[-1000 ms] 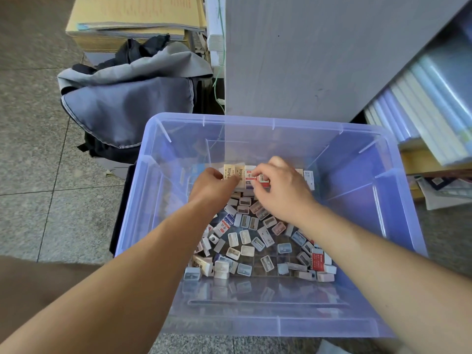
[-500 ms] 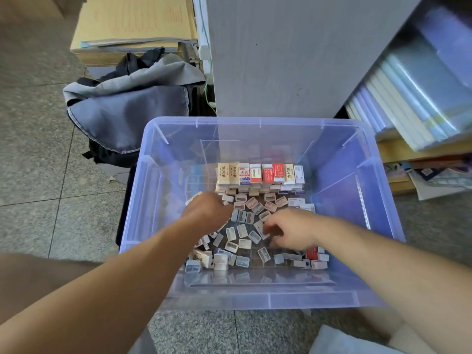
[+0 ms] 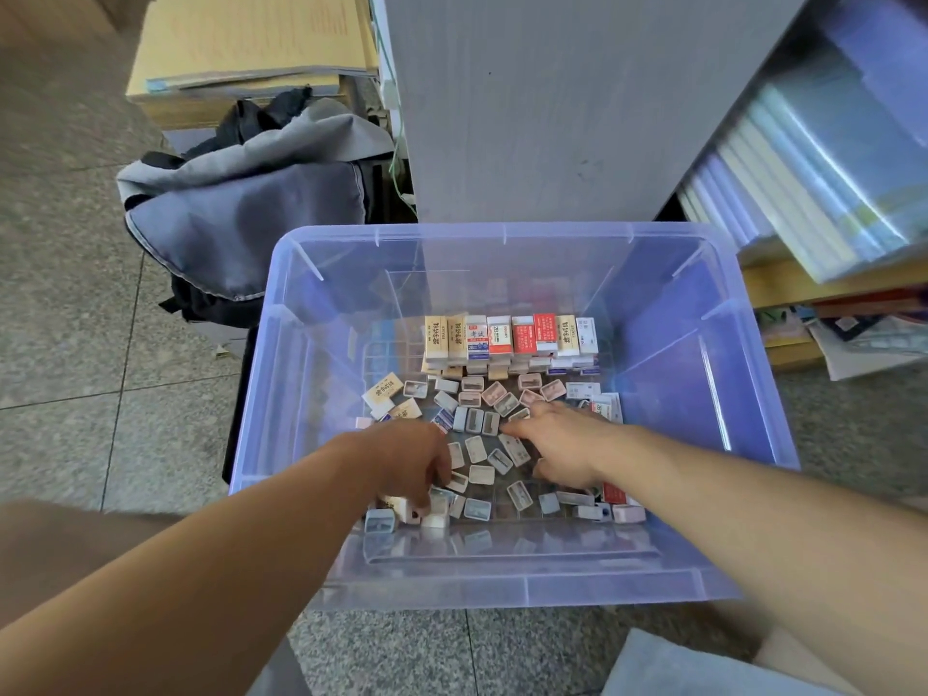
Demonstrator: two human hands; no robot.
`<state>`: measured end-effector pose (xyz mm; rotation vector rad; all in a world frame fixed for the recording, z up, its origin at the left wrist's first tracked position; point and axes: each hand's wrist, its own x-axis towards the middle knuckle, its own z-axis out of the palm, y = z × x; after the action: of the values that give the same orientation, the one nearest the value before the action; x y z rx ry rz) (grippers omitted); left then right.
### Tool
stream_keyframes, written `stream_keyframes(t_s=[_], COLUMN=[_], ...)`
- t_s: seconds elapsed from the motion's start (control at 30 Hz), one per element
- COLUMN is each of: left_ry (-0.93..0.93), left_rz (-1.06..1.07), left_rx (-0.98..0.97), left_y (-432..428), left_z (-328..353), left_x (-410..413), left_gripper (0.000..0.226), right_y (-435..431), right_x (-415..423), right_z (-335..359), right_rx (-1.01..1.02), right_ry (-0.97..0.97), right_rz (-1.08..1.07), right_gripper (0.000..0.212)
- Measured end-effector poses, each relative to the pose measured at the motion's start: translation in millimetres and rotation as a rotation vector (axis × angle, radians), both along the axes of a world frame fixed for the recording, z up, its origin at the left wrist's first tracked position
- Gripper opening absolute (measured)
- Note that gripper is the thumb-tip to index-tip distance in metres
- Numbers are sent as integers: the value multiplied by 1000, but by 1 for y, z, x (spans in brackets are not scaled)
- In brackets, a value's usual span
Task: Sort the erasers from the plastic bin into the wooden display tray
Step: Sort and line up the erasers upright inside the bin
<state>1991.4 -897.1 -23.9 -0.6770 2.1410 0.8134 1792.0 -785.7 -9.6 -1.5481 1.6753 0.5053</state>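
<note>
hands both down in plastic bin (image 3: 703,374), frame centre. left hand (image 3: 407,464) curled into loose erasers (image 3: 476,448), i cannot tell if it holds one; right hand (image 3: 557,444) fingers straight, touching pile. standing eraser row (image 3: 507,336) lined up at far wall; i judge most unsorted. wooden tray not made out.

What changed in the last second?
Both hands let go of the upright eraser row and drew back to the loose erasers: left hand reaches in near the front, right hand lies spread over them. Row and plastic bin stayed put.
</note>
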Motion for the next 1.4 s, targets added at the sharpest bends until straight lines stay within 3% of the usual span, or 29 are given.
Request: stream_keyframes(t_s=[0.13,0.2,0.37,0.57,0.7,1.03,1.27,1.4], left_ry=[-23,-25,-24,-37,-55,-152,-148,-91], left_rz=[-6,-14,-99,-70,-44,-198,-198,-190], left_rx=[7,15,-13,23,23,-21,17,30], left_y=[-1,0,5,5,9,10,10,7], left_z=[-2,-1,-1,2,7,12,11,9], left_x=[-1,-2,-3,-3,-8,-11,-7,-5], left_gripper=[26,29,48,42,33,64,65,52], right_y=[0,1,2,4,5,6,5,6], right_x=[-1,-1,1,2,5,2,3,2], right_z=[-5,-7,-5,-3,-2,-4,-4,-5], right_rx=[-33,-40,-17,-1,-6,10,2,-2], right_ry=[-1,17,17,6,-24,-81,-99,-97], right_rz=[-45,-25,38,87,49,-12,-26,-33], right_gripper=[47,37,52,38,18,13,11,17])
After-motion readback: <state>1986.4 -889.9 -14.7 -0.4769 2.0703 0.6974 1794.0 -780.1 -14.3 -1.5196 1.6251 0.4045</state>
